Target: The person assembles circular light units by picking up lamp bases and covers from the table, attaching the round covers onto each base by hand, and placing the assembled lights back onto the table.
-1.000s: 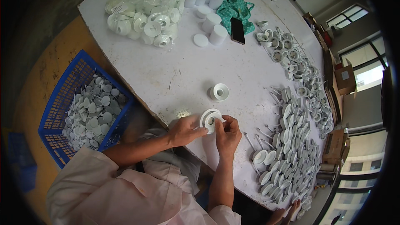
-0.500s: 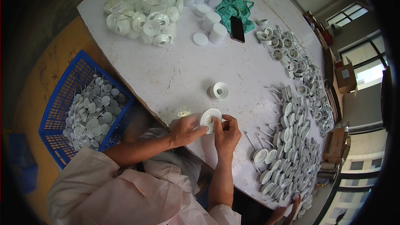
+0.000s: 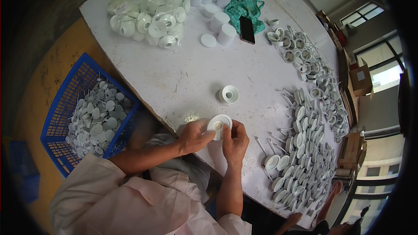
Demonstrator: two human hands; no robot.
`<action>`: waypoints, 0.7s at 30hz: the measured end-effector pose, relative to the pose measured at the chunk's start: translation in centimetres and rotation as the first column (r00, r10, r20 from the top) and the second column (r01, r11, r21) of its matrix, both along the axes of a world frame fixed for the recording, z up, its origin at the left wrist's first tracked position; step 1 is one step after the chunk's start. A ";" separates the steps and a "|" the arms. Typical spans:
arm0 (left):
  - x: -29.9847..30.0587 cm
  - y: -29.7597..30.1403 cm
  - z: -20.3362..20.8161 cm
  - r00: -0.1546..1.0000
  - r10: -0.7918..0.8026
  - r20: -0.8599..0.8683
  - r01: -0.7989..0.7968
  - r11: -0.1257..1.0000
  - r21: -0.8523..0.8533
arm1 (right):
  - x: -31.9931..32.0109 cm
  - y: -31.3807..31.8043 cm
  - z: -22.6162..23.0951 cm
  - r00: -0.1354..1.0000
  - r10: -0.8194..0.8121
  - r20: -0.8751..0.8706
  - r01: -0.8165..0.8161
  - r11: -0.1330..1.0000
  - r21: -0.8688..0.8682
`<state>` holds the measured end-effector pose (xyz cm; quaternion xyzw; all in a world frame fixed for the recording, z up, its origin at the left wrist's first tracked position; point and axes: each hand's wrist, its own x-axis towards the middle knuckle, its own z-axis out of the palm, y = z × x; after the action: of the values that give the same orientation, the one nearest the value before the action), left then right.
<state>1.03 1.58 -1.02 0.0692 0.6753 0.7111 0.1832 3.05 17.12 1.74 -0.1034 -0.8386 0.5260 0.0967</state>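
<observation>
Near the table's front edge, a white round ring-shaped lamp housing [image 3: 219,120] rests between my two hands. My left hand [image 3: 194,138] grips its left side, the thumb lying along the near rim. On the right side, my right hand [image 3: 235,142] is closed on the rim with thumb and fingertips. Inside the housing shows a pale yellowish round centre. Just beyond it, a second white cup-like housing [image 3: 229,95] stands on the white table [image 3: 174,76], untouched. A small heap of pale bits [image 3: 191,117] lies beyond my left hand.
Many white wired lamp pieces [image 3: 300,148] cover the right side. A blue basket [image 3: 61,117] of white discs stands left. Farther off are a plastic bag of housings [image 3: 150,13], white cylinders [image 3: 227,35], a phone [image 3: 247,30] and green cloth [image 3: 235,11]. Another person's hand [image 3: 334,190] is at right.
My right hand and the housing have shifted slightly to the left, still held. At the lower right, the other person's hands have moved apart, one reaching farther up along the table's right edge.
</observation>
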 end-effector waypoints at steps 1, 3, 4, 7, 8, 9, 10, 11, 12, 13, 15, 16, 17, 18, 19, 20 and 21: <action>0.0 0.0 0.2 1.000 0.000 -0.013 0.000 1.000 -0.019 | 0.0 -0.1 -0.1 1.000 -0.001 0.000 0.001 1.000 0.000; 0.0 0.0 0.8 1.000 0.013 -0.025 -0.014 1.000 -0.028 | -0.1 -0.3 -0.2 0.997 -0.019 -0.075 0.017 1.000 -0.020; 0.0 0.0 1.0 0.999 0.027 -0.039 -0.028 0.999 -0.036 | -0.1 -0.3 -0.2 0.997 -0.020 -0.074 0.018 1.000 -0.020; -0.1 0.1 0.0 0.999 0.034 -0.036 -0.035 0.999 -0.033 | 0.0 -0.4 0.1 0.999 -0.013 -0.045 0.012 1.000 -0.027; -0.1 0.1 0.2 0.999 0.033 -0.036 -0.034 0.999 -0.032 | 0.0 -0.3 0.3 1.000 -0.006 -0.027 0.005 0.999 -0.034; -0.1 0.0 0.5 1.000 0.015 -0.014 -0.015 0.999 -0.029 | 0.0 -0.3 0.4 1.000 0.003 -0.008 -0.003 0.999 -0.042; -0.1 0.0 0.6 1.000 -0.004 0.007 0.004 1.000 -0.026 | 0.0 -0.4 0.5 1.000 0.002 -0.009 -0.002 0.999 -0.041; -0.1 -0.1 0.7 1.000 -0.002 0.005 0.002 1.000 -0.025 | 0.0 -0.4 0.5 1.000 -0.005 -0.014 0.004 0.998 -0.063; -0.1 -0.1 0.8 1.000 -0.011 0.011 0.012 1.000 -0.020 | 0.1 -0.5 0.6 1.000 -0.011 -0.020 0.009 0.996 -0.085; -0.1 -0.1 0.8 1.000 -0.020 0.017 0.021 1.000 -0.015 | 0.2 -0.4 0.5 1.000 -0.009 -0.022 0.007 0.997 -0.083; 0.0 0.0 0.8 1.000 -0.020 0.013 0.020 1.000 -0.004 | 0.3 -0.1 0.3 1.000 -0.012 0.028 0.013 1.000 -0.019; 0.0 0.1 0.8 1.000 -0.020 0.011 0.020 1.000 0.005 | 0.2 -0.1 0.1 1.000 -0.011 0.026 0.011 1.000 -0.018; 0.1 0.2 0.6 1.000 -0.020 0.010 0.020 1.000 0.005 | 0.2 -0.1 -0.2 0.999 -0.047 0.010 0.047 0.997 -0.066; 0.2 0.3 0.2 1.000 -0.020 -0.002 0.020 1.000 0.015 | 0.2 -0.2 -0.3 0.997 -0.083 -0.004 0.082 0.990 -0.114; 0.2 0.4 0.1 1.000 -0.019 -0.015 0.019 1.000 0.023 | 0.2 -0.2 -0.3 0.996 -0.084 -0.004 0.083 0.990 -0.114; 0.2 0.3 0.2 1.000 -0.021 -0.014 0.021 1.000 0.023 | 0.2 -0.2 -0.2 0.996 -0.084 -0.015 0.083 0.992 -0.097; 0.2 0.2 0.5 0.999 -0.027 -0.027 0.028 1.000 0.007 | 0.3 -0.3 -0.2 0.996 -0.085 -0.026 0.083 0.993 -0.080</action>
<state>1.24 1.83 -0.57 0.0886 0.6739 0.7101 0.1838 3.35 16.86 1.56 -0.1347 -0.8105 0.5557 0.1267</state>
